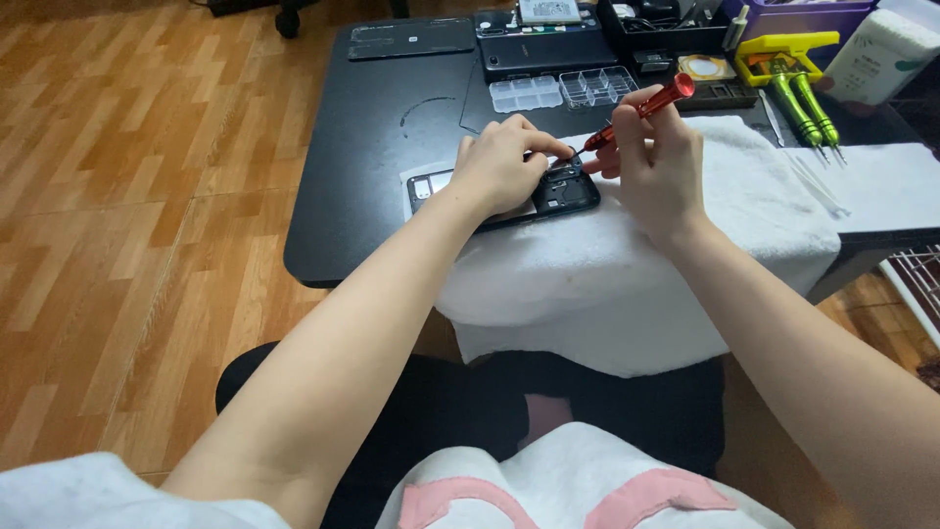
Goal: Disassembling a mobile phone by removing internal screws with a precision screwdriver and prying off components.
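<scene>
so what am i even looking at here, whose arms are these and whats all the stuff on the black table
The camera sits on a person's head and looks down, so both bare arms are that person's own. The left hand steadies an opened phone lying on a white towel that drapes over the edge of a low black table. The right hand holds a red screwdriver, its tip down at the phone's upper end. Further back lie clear little parts trays, two green screwdrivers in a yellow holder, and dark flat panels.

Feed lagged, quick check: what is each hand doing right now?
Left hand: pressed down on the opened phone, steadying it.
Right hand: closed on the red screwdriver, tip at the phone.
</scene>
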